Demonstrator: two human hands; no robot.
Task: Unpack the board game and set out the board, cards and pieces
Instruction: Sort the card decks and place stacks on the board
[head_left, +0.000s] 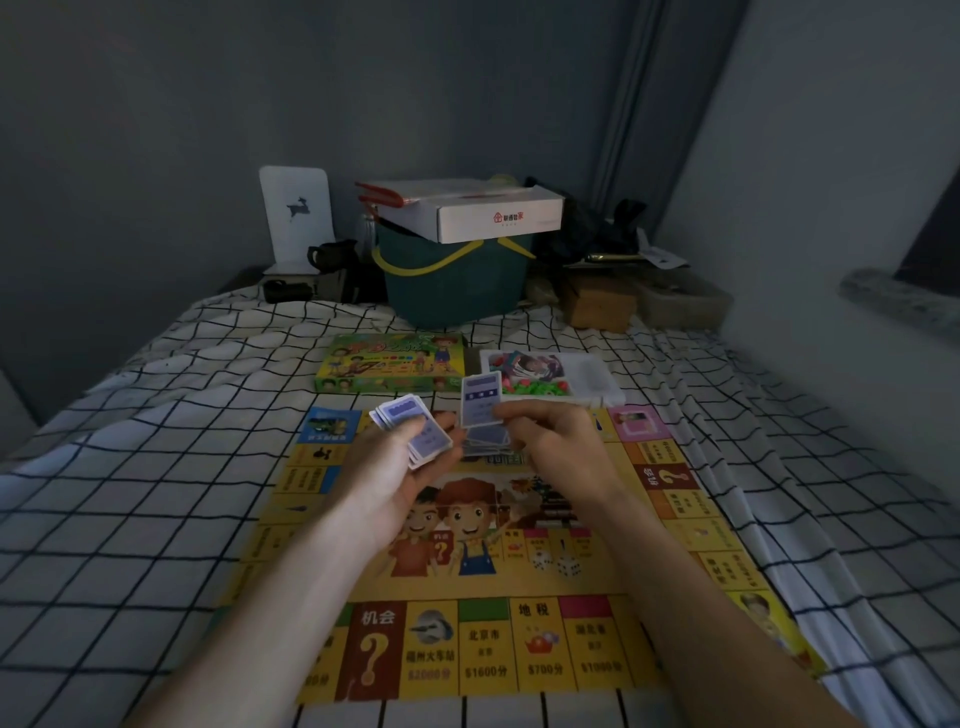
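A: From the head view, where do the edges lie?

B: The game board (519, 597) lies flat on the bed (130, 493), on a checked sheet. Bare sheet runs wide to the board's left and narrower to its right. Past the board's far edge sit the green game box (389, 364) and, just right of it, a white tray (587, 382) holding cards and small pieces.

A: And behind those?

B: A teal basket (457, 280) with a white carton (467, 210) on top stands against the wall, with clutter on both sides.

A: The hands?

B: Both reach out over the board's far half, close together. The left hand (400, 467), palm up, grips a fanned stack of cards (410, 426). The right hand (550, 441) pinches a single card (480, 397) upright between thumb and fingers; more cards show beneath it.
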